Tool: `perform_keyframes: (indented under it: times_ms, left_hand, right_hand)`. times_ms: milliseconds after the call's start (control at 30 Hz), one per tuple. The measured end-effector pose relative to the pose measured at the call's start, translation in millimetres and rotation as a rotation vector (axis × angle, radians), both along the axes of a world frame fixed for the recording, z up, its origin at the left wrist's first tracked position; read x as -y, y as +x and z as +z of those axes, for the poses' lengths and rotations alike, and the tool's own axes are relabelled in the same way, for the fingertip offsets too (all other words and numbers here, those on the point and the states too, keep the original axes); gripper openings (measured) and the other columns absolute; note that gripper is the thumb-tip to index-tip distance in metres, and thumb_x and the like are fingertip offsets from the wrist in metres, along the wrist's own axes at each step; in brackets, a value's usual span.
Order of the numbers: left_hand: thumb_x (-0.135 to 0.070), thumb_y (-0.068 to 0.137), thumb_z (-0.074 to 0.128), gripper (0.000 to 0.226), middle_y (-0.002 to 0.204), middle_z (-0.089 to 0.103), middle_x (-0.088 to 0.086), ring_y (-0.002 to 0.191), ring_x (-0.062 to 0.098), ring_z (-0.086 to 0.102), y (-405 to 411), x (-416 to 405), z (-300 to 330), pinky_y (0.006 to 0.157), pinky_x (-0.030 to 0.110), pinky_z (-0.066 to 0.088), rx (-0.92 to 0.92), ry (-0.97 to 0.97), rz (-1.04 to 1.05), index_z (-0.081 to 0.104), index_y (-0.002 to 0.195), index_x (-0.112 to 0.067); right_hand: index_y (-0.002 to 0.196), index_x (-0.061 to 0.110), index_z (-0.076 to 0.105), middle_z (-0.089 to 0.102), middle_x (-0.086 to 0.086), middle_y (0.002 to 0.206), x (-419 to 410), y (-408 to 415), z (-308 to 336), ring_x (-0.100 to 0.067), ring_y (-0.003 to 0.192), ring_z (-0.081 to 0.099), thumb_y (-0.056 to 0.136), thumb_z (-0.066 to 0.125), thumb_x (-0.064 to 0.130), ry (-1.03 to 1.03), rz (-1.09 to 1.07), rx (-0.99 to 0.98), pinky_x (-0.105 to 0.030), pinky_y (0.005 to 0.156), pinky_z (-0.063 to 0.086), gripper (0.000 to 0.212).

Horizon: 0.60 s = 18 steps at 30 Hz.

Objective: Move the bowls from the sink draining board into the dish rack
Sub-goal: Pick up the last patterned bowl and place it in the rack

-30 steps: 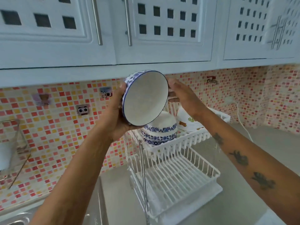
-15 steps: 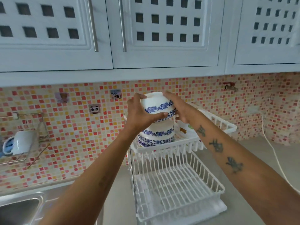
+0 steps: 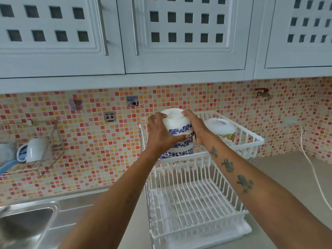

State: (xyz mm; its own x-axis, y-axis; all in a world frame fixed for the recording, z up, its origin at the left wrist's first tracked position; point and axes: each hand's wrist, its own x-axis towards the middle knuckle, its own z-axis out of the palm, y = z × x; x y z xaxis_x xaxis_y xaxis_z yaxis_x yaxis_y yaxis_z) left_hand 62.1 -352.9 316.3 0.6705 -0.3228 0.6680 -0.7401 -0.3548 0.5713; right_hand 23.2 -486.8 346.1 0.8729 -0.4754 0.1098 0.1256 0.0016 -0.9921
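Note:
A white bowl with a blue flower band [image 3: 177, 123] is upside down on top of other blue-patterned bowls [image 3: 181, 150] stacked in the upper tier of the white dish rack [image 3: 249, 141]. My left hand [image 3: 159, 135] grips its left side and my right hand [image 3: 195, 126] its right side. Another upturned white bowl with cartoon pictures [image 3: 221, 129] sits to the right in the same tier. The rack's lower tier [image 3: 194, 205] holds nothing.
The steel sink [image 3: 23, 223] and its draining board [image 3: 75, 212] are at lower left. A wall wire shelf with a white mug [image 3: 36, 150] hangs at left. White cupboards [image 3: 179, 33] hang overhead. A white cord [image 3: 312, 169] runs along the counter at right.
The bowl was turned from facing me to upside down and lowered onto the stack in the upper tier. Both hands stayed on it.

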Motion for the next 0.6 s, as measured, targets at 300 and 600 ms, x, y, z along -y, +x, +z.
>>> perform_keyframes:
  times_ms: [300, 600]
  left_hand:
    - [-0.055, 0.050, 0.088, 0.105, 0.135, 0.032, 0.013, 0.126, 0.029, 0.037, 7.4, 3.5, -4.7, 0.102, 0.042, 0.045, 0.001, 0.072, 0.017, 0.035, 0.129, -0.012]
    - [-0.050, 0.051, 0.089, 0.104, 0.131, 0.033, 0.013, 0.124, 0.028, 0.039, 10.4, 6.3, -7.9, 0.101, 0.039, 0.045, -0.031, 0.119, 0.004, 0.033, 0.130, -0.011]
  right_hand:
    - [0.102, 0.017, 0.069, 0.075, -0.017, 0.103, 5.0, 6.1, -12.5, -0.036, 0.100, 0.070, 0.063, 0.060, 0.057, -0.031, 0.005, -0.033, -0.051, 0.095, 0.051, 0.056]
    - [0.091, 0.016, 0.064, 0.071, -0.008, 0.083, 13.2, 11.9, -21.5, -0.022, 0.069, 0.063, 0.086, 0.047, 0.051, -0.098, 0.006, -0.122, -0.027, 0.061, 0.046, 0.039]
